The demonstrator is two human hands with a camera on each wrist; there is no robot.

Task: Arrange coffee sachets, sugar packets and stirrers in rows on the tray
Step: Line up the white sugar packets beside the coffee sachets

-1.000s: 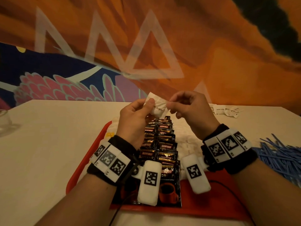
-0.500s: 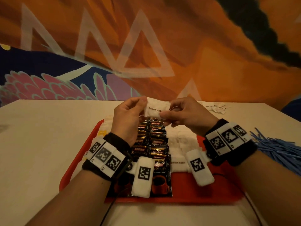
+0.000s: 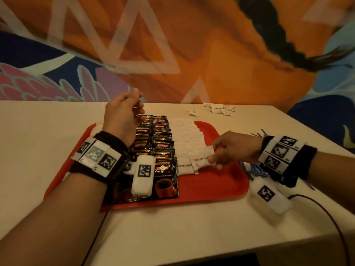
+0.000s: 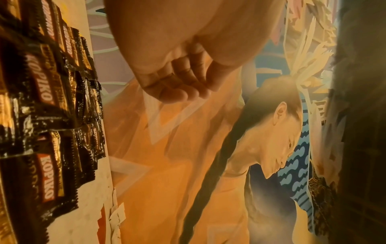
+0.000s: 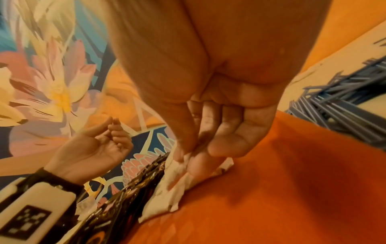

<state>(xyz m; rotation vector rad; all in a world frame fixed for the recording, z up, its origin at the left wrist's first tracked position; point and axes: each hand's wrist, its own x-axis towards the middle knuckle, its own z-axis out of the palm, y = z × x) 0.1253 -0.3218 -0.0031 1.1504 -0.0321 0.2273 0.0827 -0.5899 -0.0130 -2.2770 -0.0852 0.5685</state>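
A red tray [image 3: 217,187] holds two columns of black coffee sachets [image 3: 160,144] and, beside them, rows of white sugar packets [image 3: 184,137]. My right hand [image 3: 213,156] pinches one brown sugar packet [image 3: 201,160] at the near end of the right-hand sugar row, low on the tray. The right wrist view shows its fingers [image 5: 198,161] pressed on that packet [image 5: 179,183] over the tray [image 5: 271,189]. My left hand [image 3: 124,116] hovers over the coffee sachets [image 4: 45,99] with its fingers [image 4: 177,85] loosely curled and empty. Blue stirrers [image 3: 258,134] lie on the table right of the tray.
Several loose white packets [image 3: 219,109] lie at the table's back edge by the painted wall. The stirrer pile [image 5: 344,102] sits just past the tray's right rim. A cable [image 3: 326,212] trails over the near right of the table [image 3: 48,135].
Both hands held the sugar packet in the air above the tray. My left hand has let go, and my right hand has carried the packet down and to the right onto the tray.
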